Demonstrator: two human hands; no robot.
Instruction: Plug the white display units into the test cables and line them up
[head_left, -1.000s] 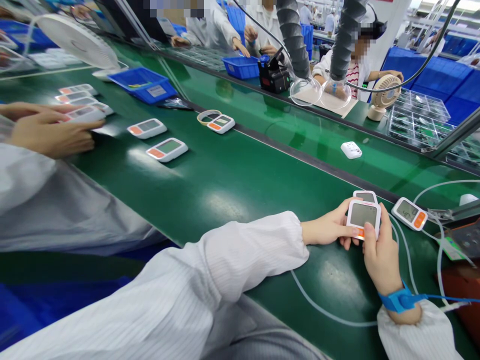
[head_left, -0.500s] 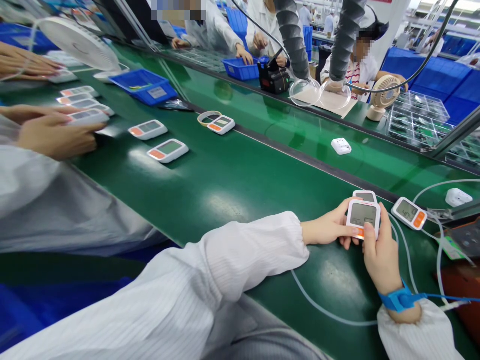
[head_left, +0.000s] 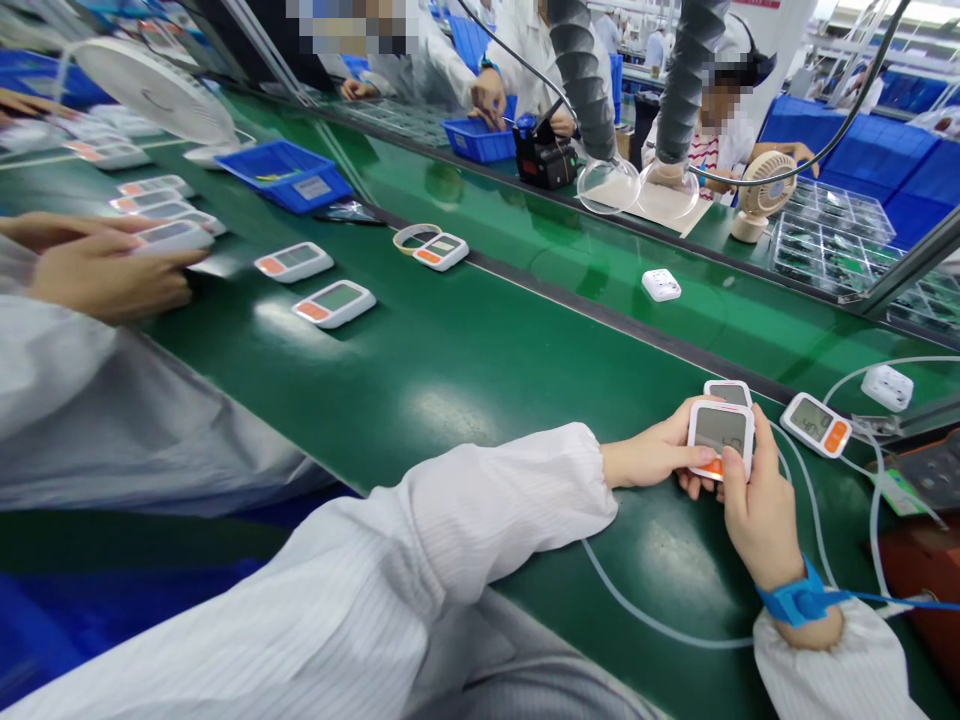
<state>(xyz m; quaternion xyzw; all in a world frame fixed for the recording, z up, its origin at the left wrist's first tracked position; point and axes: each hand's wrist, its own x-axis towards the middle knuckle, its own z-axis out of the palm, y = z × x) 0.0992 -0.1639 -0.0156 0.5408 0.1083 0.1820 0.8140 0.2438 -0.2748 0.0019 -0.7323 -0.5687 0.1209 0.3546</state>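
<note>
A white handheld meter (head_left: 721,428) with a grey display and orange buttons is gripped between my two hands, screen facing up. My left hand (head_left: 667,447) holds its left side, the thumb by the orange buttons. On the right, my right hand (head_left: 759,500) wraps its edge with the thumb on the lower right corner; a blue wrist strap (head_left: 802,597) circles that wrist. Just behind lies another meter (head_left: 727,391), partly covered by the held one. To the right, a similar meter (head_left: 816,424) rests with its display lit.
Other meters (head_left: 334,303) lie left on the green bench (head_left: 480,370), near a co-worker's hands (head_left: 112,265). A blue tray (head_left: 285,177) and white fan (head_left: 154,90) stand beyond. White units (head_left: 661,285) sit on the green strip behind the black rail. A pale tube (head_left: 660,625) crosses the front.
The held meter has shifted slightly left, and my right thumb has moved from its buttons toward the corner. The digits on its display differ. The white units on the far strip have slid left.
</note>
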